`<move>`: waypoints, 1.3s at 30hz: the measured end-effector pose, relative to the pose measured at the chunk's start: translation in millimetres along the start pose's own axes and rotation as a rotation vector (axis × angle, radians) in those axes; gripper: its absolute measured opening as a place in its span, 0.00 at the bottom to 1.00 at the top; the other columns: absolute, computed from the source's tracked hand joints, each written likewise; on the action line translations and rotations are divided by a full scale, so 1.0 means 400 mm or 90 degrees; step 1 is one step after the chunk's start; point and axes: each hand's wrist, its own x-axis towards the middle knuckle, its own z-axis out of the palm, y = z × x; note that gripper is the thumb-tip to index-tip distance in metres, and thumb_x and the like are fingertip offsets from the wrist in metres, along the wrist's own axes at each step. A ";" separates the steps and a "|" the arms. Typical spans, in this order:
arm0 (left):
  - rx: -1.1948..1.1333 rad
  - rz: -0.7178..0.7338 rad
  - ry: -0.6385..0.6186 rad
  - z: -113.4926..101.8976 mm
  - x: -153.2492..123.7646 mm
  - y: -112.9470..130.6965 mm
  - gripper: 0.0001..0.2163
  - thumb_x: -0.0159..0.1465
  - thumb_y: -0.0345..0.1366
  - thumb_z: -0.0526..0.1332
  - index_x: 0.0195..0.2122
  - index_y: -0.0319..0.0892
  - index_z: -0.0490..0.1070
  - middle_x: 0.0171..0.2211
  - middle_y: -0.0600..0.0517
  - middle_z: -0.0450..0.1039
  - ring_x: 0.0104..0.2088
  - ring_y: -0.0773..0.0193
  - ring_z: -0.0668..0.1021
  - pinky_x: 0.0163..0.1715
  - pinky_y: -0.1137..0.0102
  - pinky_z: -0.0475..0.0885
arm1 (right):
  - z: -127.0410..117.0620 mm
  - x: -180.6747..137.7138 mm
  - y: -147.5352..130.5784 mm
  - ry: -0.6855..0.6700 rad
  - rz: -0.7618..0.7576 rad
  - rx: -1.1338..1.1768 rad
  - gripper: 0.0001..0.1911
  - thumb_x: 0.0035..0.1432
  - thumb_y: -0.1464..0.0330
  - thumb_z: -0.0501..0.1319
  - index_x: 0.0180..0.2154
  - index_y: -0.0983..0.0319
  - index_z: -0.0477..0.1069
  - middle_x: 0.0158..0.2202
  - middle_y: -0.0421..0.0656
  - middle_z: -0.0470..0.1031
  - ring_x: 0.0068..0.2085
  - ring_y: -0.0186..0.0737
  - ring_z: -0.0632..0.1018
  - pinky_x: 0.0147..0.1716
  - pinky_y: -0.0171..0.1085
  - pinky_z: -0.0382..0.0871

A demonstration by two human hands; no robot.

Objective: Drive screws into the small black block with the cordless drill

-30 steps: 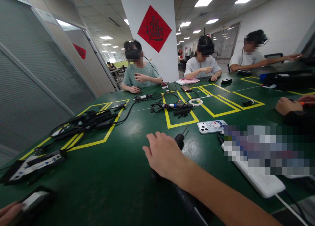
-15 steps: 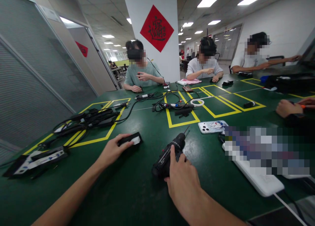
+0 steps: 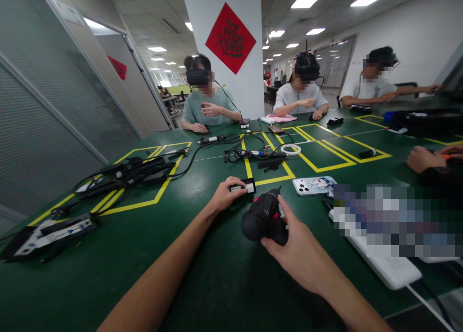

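I log the right hand (image 3: 302, 252) grasping a black cordless drill (image 3: 262, 214), chuck toward the bench's (image 3: 90, 274) far edge; left hand (image 3: 224, 196) pinches a small black case (image 3: 249, 186) near it.

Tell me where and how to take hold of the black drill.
I'd grip the black drill by its handle, coming from the right: its rounded rear end faces the wearer, its narrow nose points away, and the handle seems to run rightward toward the palm of the right hand, which partly hides it.
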 end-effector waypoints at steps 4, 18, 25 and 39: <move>0.004 -0.035 -0.023 -0.010 -0.005 0.004 0.14 0.53 0.46 0.62 0.37 0.44 0.74 0.39 0.49 0.69 0.40 0.60 0.71 0.42 0.66 0.66 | -0.045 -0.004 0.001 -0.025 0.035 0.358 0.33 0.53 0.62 0.58 0.59 0.61 0.51 0.38 0.46 0.72 0.32 0.38 0.73 0.33 0.37 0.66; -0.033 -0.051 -0.036 -0.012 -0.006 0.002 0.14 0.54 0.45 0.63 0.37 0.44 0.74 0.40 0.50 0.68 0.41 0.61 0.71 0.43 0.67 0.65 | -0.036 -0.027 0.048 -0.038 0.130 0.400 0.19 0.56 0.63 0.55 0.43 0.69 0.70 0.17 0.40 0.67 0.22 0.34 0.66 0.24 0.34 0.56; -0.055 -0.045 -0.022 -0.008 -0.006 -0.001 0.13 0.53 0.44 0.63 0.36 0.43 0.74 0.40 0.50 0.68 0.42 0.61 0.71 0.44 0.66 0.65 | -0.037 -0.027 0.033 -0.117 0.107 0.344 0.16 0.57 0.66 0.52 0.41 0.68 0.71 0.19 0.40 0.68 0.24 0.35 0.68 0.27 0.35 0.58; -0.056 -0.038 -0.027 -0.010 -0.003 -0.004 0.12 0.54 0.43 0.63 0.36 0.43 0.75 0.41 0.49 0.68 0.44 0.60 0.71 0.47 0.65 0.64 | -0.030 -0.040 -0.002 -0.095 0.130 0.259 0.16 0.53 0.64 0.54 0.41 0.64 0.68 0.19 0.38 0.68 0.25 0.36 0.69 0.30 0.35 0.60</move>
